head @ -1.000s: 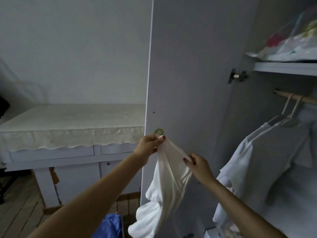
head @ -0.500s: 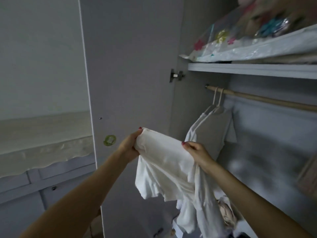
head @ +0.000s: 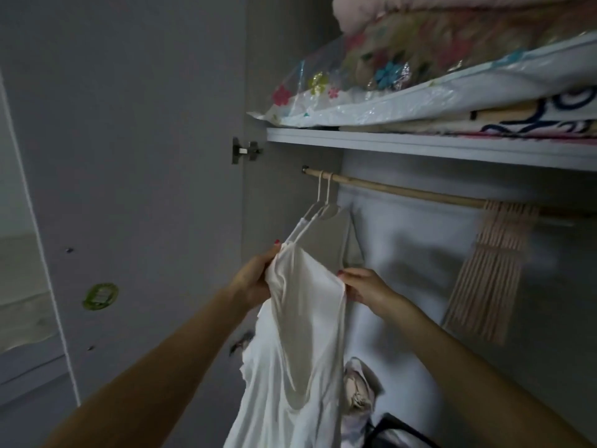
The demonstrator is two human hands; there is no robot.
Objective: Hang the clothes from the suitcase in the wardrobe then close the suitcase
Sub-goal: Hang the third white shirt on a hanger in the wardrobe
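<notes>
Holding a white garment (head: 303, 318) up before the open wardrobe, both hands grip its top edge: the left hand (head: 255, 279) pinches one side with fingers closed on the cloth, the right hand (head: 365, 287) clasps the other side likewise, so the opening is stretched between them. Body of the garment hangs straight down, long axis vertical, trailing out of view at the bottom edge. Wooden rail (head: 403, 190) runs left to right under the shelf (head: 420, 147), above and slightly beyond both hands. Two white hangers (head: 324, 202) sit at the rail's left end, each already carrying a pale garment; their shoulders lie just above the left hand, which is the nearer of the two. No free hanger can be made out. A tan fringed item (head: 487, 266) hangs further right on the rail. Bagged bedding (head: 403, 82) is stacked on the shelf. Wardrobe door (head: 129, 156) stands open at left. Suitcase not in view. Judgement: the coming move is upward and slightly left, toward hanger and rail.
</notes>
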